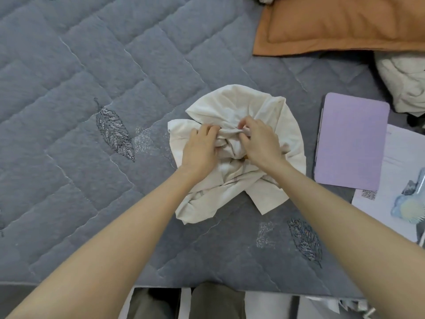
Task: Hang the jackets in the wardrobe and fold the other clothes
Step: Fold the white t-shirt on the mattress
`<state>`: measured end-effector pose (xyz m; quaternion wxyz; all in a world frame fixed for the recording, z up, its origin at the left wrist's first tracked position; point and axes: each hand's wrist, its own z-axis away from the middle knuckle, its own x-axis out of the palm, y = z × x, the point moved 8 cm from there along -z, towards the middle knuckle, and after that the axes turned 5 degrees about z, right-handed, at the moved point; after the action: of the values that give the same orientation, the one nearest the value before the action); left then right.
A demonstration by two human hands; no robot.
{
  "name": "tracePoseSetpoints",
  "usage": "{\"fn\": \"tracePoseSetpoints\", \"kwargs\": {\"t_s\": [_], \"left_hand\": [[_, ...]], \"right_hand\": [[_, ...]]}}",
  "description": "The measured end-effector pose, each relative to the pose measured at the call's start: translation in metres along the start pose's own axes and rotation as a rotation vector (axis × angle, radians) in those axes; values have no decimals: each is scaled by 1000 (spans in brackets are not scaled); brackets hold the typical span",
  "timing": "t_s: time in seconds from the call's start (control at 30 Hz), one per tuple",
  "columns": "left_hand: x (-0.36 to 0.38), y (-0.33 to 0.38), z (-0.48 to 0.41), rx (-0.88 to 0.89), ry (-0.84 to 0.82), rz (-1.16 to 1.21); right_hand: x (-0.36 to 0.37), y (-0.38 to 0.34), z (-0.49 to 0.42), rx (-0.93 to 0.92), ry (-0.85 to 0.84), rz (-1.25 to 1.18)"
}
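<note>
While the left hand (202, 146) and right hand (257, 140) are pinching the cream garment (234, 148) at its bunched middle, cloth is sagging around both grips onto the quilt (92, 88); lifting here is probably risking tangles.

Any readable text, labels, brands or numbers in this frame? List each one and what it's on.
Nothing can be read in this frame.
On the white sheet: faint grey lines of print, too blurred to read.
On the purple tablet cover: no marking visible.
On the cream garment, gripped by the left hand and right hand: no label showing.
</note>
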<state>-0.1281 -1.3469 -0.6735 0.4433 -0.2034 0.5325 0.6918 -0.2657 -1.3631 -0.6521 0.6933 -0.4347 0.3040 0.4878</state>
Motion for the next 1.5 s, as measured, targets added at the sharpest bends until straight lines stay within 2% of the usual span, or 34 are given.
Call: {"fn": "tracePoseSetpoints", "kwargs": {"t_s": [0.1, 0.2, 0.3, 0.37, 0.5, 0.57, 0.7, 0.83, 0.97, 1.07, 1.17, 1.23, 1.33, 1.4, 1.5], "left_hand": [[-13, -7, 14, -58, 18, 13], [-27, -22, 39, -109, -26, -23], [-45, -41, 72, -148, -32, -1], [-62, -56, 94, -228, 23, 135], [-105, -86, 142, -449, 249, 603], [-123, -92, 166, -475, 301, 684], [-149, -82, 219, -388, 255, 555], [-160, -59, 261, -197, 156, 362], [-156, -42, 288, -120, 66, 266], [-145, -34, 303, -82, -67, 308], [-132, -27, 323, -91, -201, 389], [-127, -33, 334, -110, -222, 218], [-153, -45, 339, -135, 22, 97], [-182, -51, 344, -154, 177, 70], [-215, -60, 354, -157, 318, 9]], "right_hand": [[-9, -3, 4, 16, 53, -29], [-19, 7, 20, 140, 106, -321], [-30, 9, 42, 198, 106, -469], [-37, 5, 58, 224, 95, -543], [-57, -23, 100, 177, 116, -729], [-66, -37, 126, 126, 137, -760], [-82, -50, 173, 175, 199, -646], [-95, -53, 212, 263, 261, -639], [-95, -46, 245, 383, 320, -1009], [-98, -41, 266, 463, 351, -1262], [-95, -46, 280, 515, 286, -1511], [-92, -56, 285, 527, 178, -1604], [-93, -62, 293, 511, 95, -1492], [-96, -64, 296, 482, 129, -1414], [-92, -75, 299, 486, 120, -1289]]}}
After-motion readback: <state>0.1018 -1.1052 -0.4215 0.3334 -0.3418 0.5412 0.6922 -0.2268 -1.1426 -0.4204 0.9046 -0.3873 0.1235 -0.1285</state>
